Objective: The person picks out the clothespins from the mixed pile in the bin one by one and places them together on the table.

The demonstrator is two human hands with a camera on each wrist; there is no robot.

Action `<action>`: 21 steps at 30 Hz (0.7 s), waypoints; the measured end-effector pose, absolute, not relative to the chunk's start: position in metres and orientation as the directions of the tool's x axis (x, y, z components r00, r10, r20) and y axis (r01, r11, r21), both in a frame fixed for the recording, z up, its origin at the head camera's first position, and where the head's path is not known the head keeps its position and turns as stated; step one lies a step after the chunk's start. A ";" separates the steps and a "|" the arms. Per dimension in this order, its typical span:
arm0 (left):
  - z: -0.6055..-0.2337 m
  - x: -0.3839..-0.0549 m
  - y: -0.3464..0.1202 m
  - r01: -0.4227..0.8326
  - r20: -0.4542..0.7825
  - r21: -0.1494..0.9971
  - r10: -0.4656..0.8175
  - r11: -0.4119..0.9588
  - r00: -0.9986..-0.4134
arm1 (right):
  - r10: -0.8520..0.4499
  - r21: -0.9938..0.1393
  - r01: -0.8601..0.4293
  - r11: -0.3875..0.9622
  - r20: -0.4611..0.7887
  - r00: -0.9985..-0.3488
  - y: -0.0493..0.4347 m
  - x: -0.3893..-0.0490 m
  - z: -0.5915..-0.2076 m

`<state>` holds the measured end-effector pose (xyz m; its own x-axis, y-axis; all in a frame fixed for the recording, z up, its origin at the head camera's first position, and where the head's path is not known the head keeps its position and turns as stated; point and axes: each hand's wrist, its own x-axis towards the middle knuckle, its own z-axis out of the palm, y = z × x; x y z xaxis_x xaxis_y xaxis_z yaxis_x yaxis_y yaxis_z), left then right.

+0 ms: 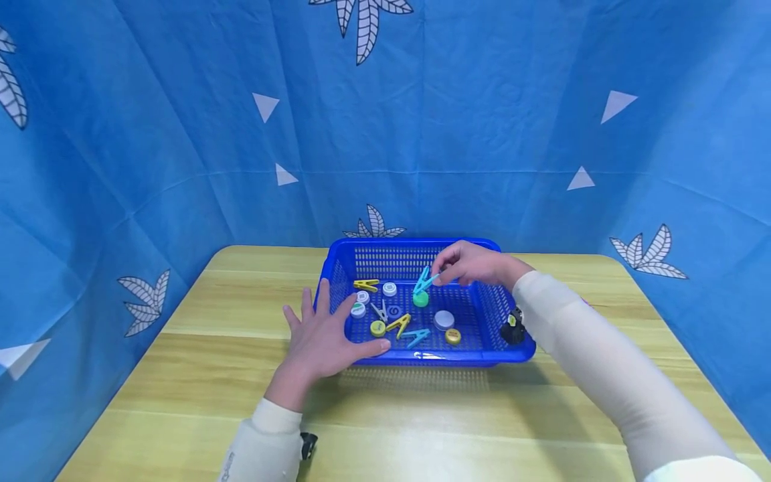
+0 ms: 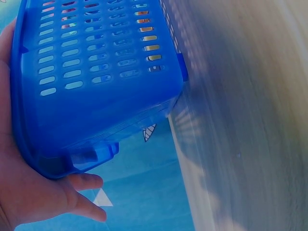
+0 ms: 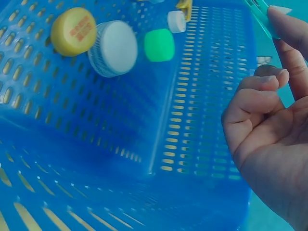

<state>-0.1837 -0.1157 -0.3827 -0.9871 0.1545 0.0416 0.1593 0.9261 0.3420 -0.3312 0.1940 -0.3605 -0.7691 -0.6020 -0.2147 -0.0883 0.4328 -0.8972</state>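
My right hand (image 1: pixel 466 263) is over the back right of a blue plastic basket (image 1: pixel 421 357), pinching a turquoise clothespin (image 1: pixel 425 281) between thumb and forefinger. In the right wrist view the same clothespin (image 3: pixel 262 17) shows at the fingertips, with the other fingers curled in. Below it in the basket lies a green bottle cap (image 1: pixel 421 299). The left hand (image 1: pixel 322 340) spreads its fingers over the basket's front left corner, thumb along the front rim. From the left wrist, that hand (image 2: pixel 38 192) lies against the rim.
In the basket lie several caps, among them a large white cap (image 1: pixel 444 320) and an orange-yellow cap (image 1: pixel 453 336). Also there are yellow clothespins (image 1: pixel 366 285), a grey clothespin (image 1: pixel 381 311) and a light-blue clothespin (image 1: pixel 416 337). A wooden table (image 1: pixel 421 422) carries the basket; a blue curtain (image 1: pixel 452 134) hangs behind.
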 end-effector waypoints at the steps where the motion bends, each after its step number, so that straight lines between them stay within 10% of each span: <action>1: -0.382 -0.184 -0.116 0.160 0.042 0.343 0.155 0.926 -0.987 | -0.601 -0.900 -0.089 0.427 -0.208 -0.772 0.196 -0.331 -0.358; 21: -0.381 -0.182 -0.113 0.176 0.033 0.345 0.176 0.922 -0.984 | -0.476 -0.917 -0.087 0.390 -0.119 -0.871 0.252 -0.300 -0.328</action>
